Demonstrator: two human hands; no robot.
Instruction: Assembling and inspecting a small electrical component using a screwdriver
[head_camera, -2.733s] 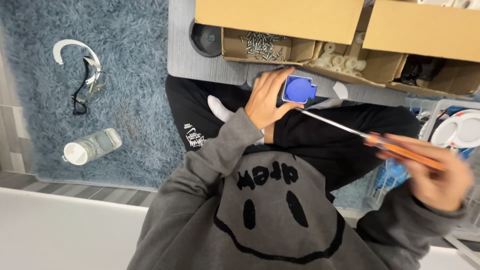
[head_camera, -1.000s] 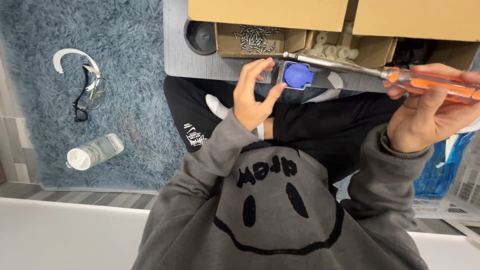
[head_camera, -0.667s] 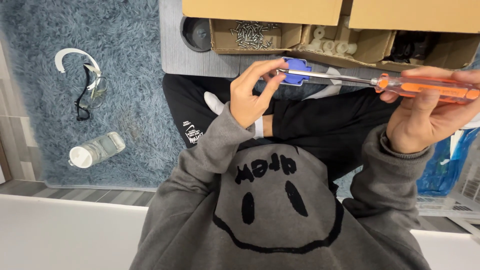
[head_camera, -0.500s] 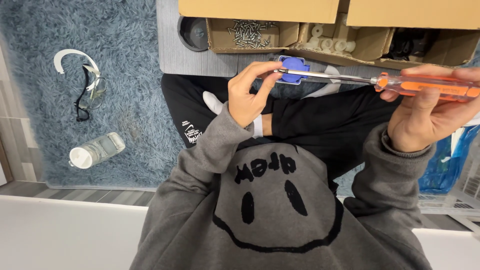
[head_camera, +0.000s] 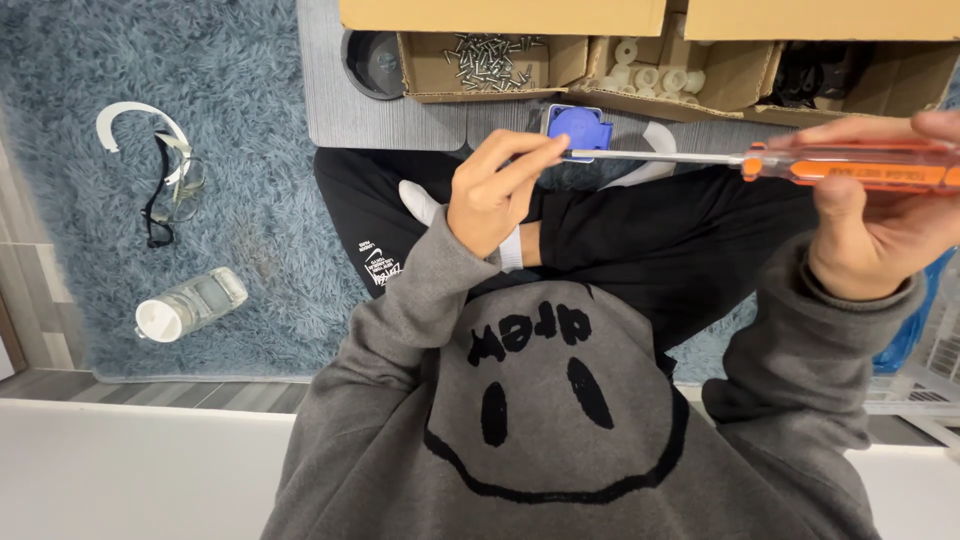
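The left hand (head_camera: 495, 190) grasps a small blue part (head_camera: 577, 128) between thumb and curled fingers (head_camera: 530, 150), holding it up over the person's lap, just near of the cardboard boxes. The right hand (head_camera: 880, 215) is clenched around the orange handle of a long screwdriver (head_camera: 760, 160), which lies nearly level across the view; its thin metal shaft runs left, and the tip meets the blue part right at the left hand's fingertips (whether the tip sits in a screw head is too small to tell).

The person sits cross-legged in black trousers and a grey sweatshirt (head_camera: 560, 420) with a black smiling-face drawing on the front.

At the far edge, an open cardboard box (head_camera: 430, 85) holds a heap of silver screws (head_camera: 490, 55), and the box to its right holds pale round plastic pieces (head_camera: 650, 75). A dark round cup (head_camera: 372, 62) stands just left of the screw box.

On the shaggy blue rug (head_camera: 230, 130) to the left lie safety glasses (head_camera: 165, 185) beside a white curved band (head_camera: 125, 118), and nearer, a clear bottle (head_camera: 190, 305) with a white cap lies on its side.
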